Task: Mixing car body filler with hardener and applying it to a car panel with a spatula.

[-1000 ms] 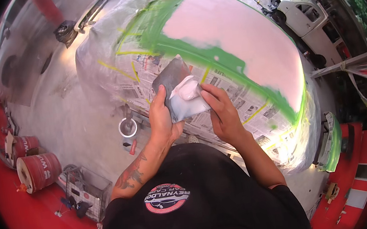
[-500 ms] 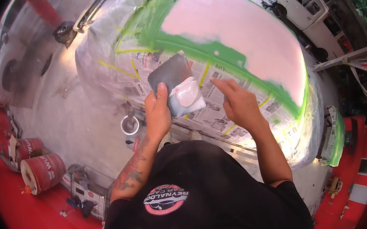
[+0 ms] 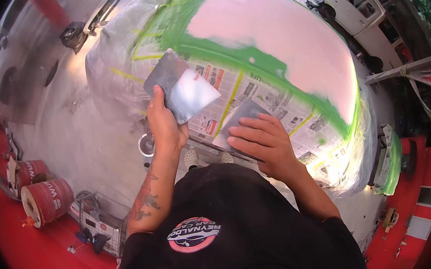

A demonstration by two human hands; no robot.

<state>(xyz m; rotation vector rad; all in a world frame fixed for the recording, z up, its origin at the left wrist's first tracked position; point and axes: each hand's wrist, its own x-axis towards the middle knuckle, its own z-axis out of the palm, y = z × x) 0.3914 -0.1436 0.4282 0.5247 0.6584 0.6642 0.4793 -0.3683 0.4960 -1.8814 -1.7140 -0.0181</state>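
My left hand [image 3: 165, 120] grips a dark grey square plate [image 3: 164, 76] bearing a pale patch [image 3: 190, 97] with a small reddish fleck, held up over the newspaper masking [image 3: 269, 91]. Lower and to the right, my right hand [image 3: 259, 143] holds another grey flat square [image 3: 240, 118], blurred, its fingers lying across it and the thumb mostly hidden. Below my left hand, a pot with a white rim [image 3: 146, 145] is partly covered by my arm. The wrapped vehicle panel [image 3: 266, 17] has pale pink filler edged in green.
Red drums [image 3: 47, 201] and a metal cart [image 3: 98, 227] stand at lower left. A white truck body [image 3: 355, 9] is at upper right, metal bars [image 3: 404, 68] cross the right side, and a green part [image 3: 386, 160] stands upright below. A black bag [image 3: 74, 36] lies upper left.
My left hand has moved up and left with the plate. My right hand has left the plate, dropped lower, and now has a separate grey flat square under its fingers.
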